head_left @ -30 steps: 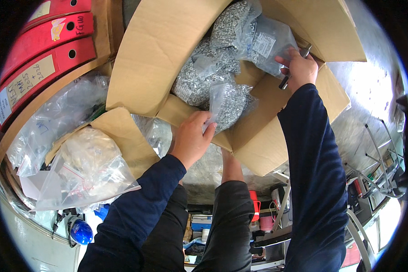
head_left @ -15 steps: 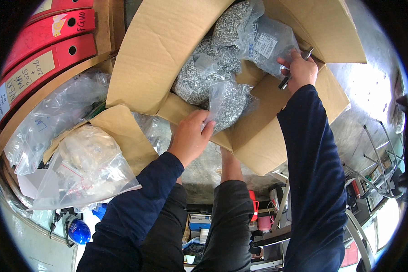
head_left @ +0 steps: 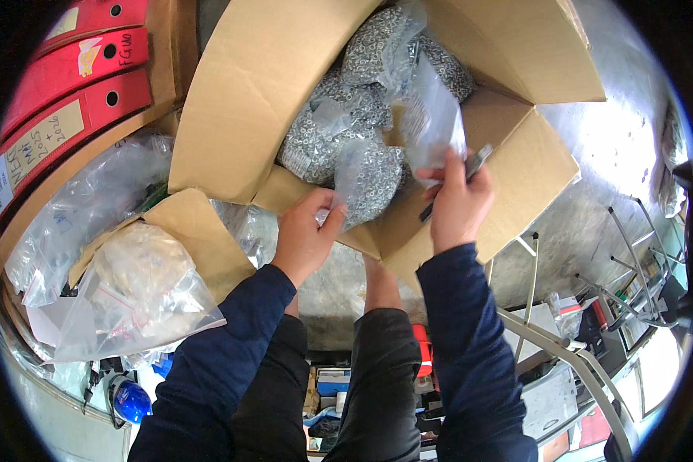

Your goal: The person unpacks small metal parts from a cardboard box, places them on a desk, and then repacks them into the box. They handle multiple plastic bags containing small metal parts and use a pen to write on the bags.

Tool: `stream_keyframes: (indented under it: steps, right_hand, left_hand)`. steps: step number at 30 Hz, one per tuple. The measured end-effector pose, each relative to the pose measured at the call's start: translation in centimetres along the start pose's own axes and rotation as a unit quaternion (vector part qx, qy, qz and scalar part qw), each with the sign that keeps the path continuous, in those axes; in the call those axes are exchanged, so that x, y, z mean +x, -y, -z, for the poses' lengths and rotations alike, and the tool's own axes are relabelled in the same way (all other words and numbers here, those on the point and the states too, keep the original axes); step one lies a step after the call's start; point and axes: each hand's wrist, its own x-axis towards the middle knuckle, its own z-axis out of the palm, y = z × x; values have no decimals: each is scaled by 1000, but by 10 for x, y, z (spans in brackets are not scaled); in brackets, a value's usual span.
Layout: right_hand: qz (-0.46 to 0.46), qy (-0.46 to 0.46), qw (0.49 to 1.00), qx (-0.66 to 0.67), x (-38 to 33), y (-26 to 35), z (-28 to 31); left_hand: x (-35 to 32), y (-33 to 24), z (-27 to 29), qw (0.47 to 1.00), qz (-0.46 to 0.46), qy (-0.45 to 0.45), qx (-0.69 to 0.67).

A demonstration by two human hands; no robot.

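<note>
Pulled in from the cardboard box's [head_left: 250, 115] right-hand edge toward its near side, the right hand [head_left: 460, 202] now has the mouth of a clear bag [head_left: 436, 112] drawn up with it. That grip is closed on the plastic, with a slim dark tool [head_left: 476, 162] (metallic at its upper end) also held across the fingers. Over the box's near edge, the left hand [head_left: 304, 237] keeps a narrow pinch on the front bag [head_left: 368, 181], which lies inside the box, full of small metal nuts. More filled bags [head_left: 381, 50] sit behind it, deeper in the box. Left of the box are red binders [head_left: 92, 108] and a small open carton [head_left: 204, 235] holding crumpled clear plastic [head_left: 150, 269].
</note>
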Motion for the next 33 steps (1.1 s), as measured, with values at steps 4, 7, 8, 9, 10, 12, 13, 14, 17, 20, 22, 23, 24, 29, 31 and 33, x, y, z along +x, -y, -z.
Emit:
stream_keyframes:
  steps: [4,7,8,9,10,12,13,14,17,20,22,23,24,29,31,33]
  right_hand:
    - [-22,30,997,-67,-40,-15,7]
    - [74,92,984,-132,-60,-31,6]
    - [124,110,971,-174,-64,-36,5]
    - [147,125,964,-183,-67,-41,3]
    - [175,141,956,-190,-69,-45,2]
    - [194,167,947,-192,-75,-50,-2]
    - [184,177,948,-189,-79,-52,-4]
    - [175,187,949,-186,-83,-53,-5]
    - [134,206,954,-174,-95,-55,-6]
    - [144,201,954,-168,-101,-55,-6]
    - [163,196,951,-176,-103,-54,-3]
    - [141,194,957,-165,-105,-53,-1]
    - [120,192,962,-154,-107,-52,3]
    - [45,152,981,-112,-114,-52,23]
    - [22,126,986,-108,-111,-56,29]
    - [-23,95,990,-100,-107,-59,36]
  left_hand:
    - [2,-12,0,987,-109,-103,57]
    - [-2,-24,6,990,-83,-115,26]
    - [-2,-28,8,993,-52,-109,-8]
    - [-3,-31,9,989,42,-91,-112]
    - [-1,-33,11,982,87,-69,-155]
    - [6,-34,14,955,172,-35,-240]
    - [7,-35,9,963,115,-66,-234]
    - [10,-34,10,962,138,-40,-232]
    - [13,-28,13,960,170,31,-223]
    - [12,-22,14,949,205,29,-239]
    - [10,-19,13,930,241,19,-278]
    - [9,-17,12,930,239,15,-278]
    - [8,-16,12,931,237,11,-278]
    - [3,-15,13,925,237,20,-296]
    - [-1,-17,14,918,245,4,-312]
    - [-7,-20,14,918,232,-10,-321]
